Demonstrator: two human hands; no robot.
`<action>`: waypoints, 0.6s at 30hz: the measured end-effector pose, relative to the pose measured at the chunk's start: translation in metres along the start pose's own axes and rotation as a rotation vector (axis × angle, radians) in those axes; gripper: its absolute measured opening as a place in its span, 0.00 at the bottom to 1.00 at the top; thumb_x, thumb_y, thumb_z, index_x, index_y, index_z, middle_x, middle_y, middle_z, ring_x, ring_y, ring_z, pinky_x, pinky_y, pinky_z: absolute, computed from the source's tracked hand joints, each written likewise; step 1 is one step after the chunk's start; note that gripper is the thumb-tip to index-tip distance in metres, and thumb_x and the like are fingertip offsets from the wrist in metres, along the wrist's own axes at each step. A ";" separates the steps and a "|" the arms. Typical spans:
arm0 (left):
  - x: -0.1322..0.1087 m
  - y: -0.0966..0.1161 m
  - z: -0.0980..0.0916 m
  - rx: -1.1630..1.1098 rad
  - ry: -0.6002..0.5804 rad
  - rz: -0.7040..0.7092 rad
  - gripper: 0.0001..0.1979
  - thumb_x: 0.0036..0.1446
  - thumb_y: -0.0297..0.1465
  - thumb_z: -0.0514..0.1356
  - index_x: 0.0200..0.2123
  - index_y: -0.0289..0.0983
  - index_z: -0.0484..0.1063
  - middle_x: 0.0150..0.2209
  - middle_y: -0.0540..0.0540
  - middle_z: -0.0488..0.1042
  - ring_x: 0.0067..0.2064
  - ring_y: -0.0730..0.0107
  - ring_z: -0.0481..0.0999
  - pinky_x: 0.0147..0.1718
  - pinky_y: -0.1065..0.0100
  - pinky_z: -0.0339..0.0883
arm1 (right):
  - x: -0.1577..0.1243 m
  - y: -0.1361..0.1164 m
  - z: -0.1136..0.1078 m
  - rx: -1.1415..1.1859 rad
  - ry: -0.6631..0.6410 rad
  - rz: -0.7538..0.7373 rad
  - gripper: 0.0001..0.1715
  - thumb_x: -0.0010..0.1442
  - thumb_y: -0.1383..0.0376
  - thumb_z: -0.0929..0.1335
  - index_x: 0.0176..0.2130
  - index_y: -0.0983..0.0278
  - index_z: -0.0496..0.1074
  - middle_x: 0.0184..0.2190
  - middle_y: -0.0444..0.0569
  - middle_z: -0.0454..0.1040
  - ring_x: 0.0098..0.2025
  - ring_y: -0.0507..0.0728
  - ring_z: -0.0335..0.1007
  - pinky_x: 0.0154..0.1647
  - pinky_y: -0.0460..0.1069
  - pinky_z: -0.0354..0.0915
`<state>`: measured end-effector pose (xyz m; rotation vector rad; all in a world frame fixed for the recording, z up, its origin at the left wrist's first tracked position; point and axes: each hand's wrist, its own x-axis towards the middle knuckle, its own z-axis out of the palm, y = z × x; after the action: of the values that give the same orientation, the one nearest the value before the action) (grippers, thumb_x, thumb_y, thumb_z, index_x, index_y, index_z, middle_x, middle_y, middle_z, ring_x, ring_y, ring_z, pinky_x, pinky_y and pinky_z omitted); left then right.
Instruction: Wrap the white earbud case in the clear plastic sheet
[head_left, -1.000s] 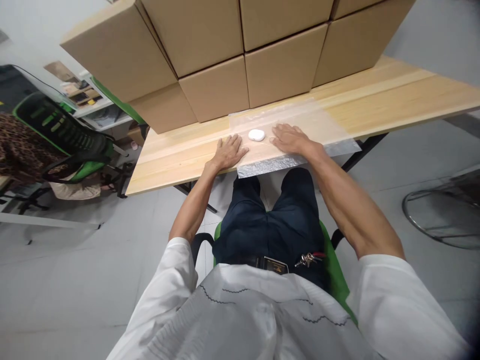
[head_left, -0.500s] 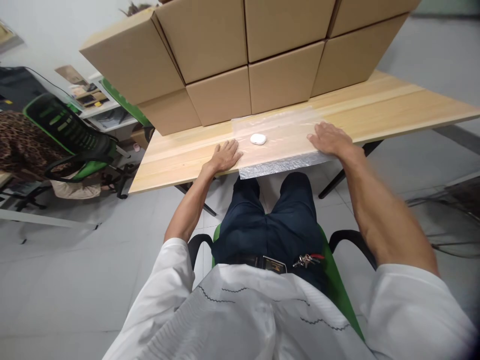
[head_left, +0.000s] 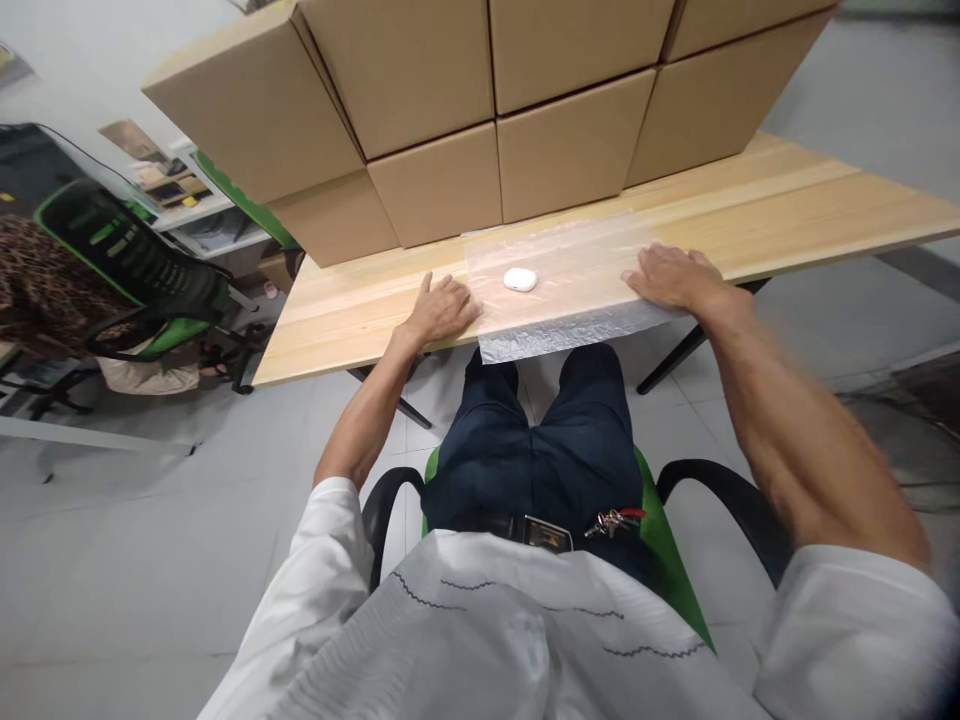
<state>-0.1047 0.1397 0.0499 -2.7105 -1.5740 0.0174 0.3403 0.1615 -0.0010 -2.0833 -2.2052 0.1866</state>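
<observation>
A clear plastic sheet (head_left: 577, 290) lies on the wooden table (head_left: 352, 310), its front edge hanging crinkled over the table's near side. On the sheet rests a small white rounded case (head_left: 520, 279), like an earbud case, with neither hand touching it. My left hand (head_left: 444, 308) is open at the sheet's left edge, palm down, one digit lifted away from the others. At the right edge, my right hand (head_left: 671, 277) lies open with its fingertips on the plastic.
Cardboard boxes (head_left: 435, 185) stand stacked in two rows along the back of the table. To the left are a green and black office chair (head_left: 112, 255), a person in patterned clothing (head_left: 49, 280) and a white shelf (head_left: 225, 235) with items.
My right hand has shifted slightly right along with the sheet's edge. My left hand has gone from lying flat to a more bent pose with one digit raised. The case appears marginally further right.
</observation>
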 end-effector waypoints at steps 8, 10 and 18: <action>0.051 0.005 0.005 -0.114 -0.109 0.006 0.46 0.79 0.57 0.46 0.86 0.35 0.49 0.88 0.32 0.45 0.89 0.40 0.43 0.86 0.36 0.31 | 0.026 -0.075 0.001 0.093 -0.053 -0.175 0.49 0.80 0.45 0.55 0.86 0.67 0.53 0.88 0.60 0.46 0.89 0.76 0.42 0.89 0.75 0.41; 0.052 0.001 0.010 -0.141 -0.156 -0.007 0.49 0.77 0.61 0.45 0.86 0.34 0.48 0.89 0.32 0.42 0.90 0.41 0.42 0.87 0.39 0.32 | 0.027 -0.077 0.006 0.112 -0.077 -0.183 0.50 0.80 0.44 0.55 0.87 0.65 0.52 0.89 0.58 0.45 0.89 0.75 0.41 0.89 0.75 0.41; 0.035 -0.011 0.015 -0.151 -0.110 -0.006 0.49 0.77 0.61 0.44 0.83 0.30 0.55 0.87 0.25 0.46 0.89 0.38 0.45 0.86 0.37 0.37 | 0.008 0.001 0.011 0.078 0.036 -0.035 0.45 0.81 0.46 0.55 0.83 0.65 0.59 0.86 0.65 0.52 0.87 0.78 0.48 0.85 0.78 0.49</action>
<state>-0.0972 0.1756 0.0345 -2.8647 -1.6780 0.0510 0.3389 0.1691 -0.0125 -1.9907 -2.1753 0.2261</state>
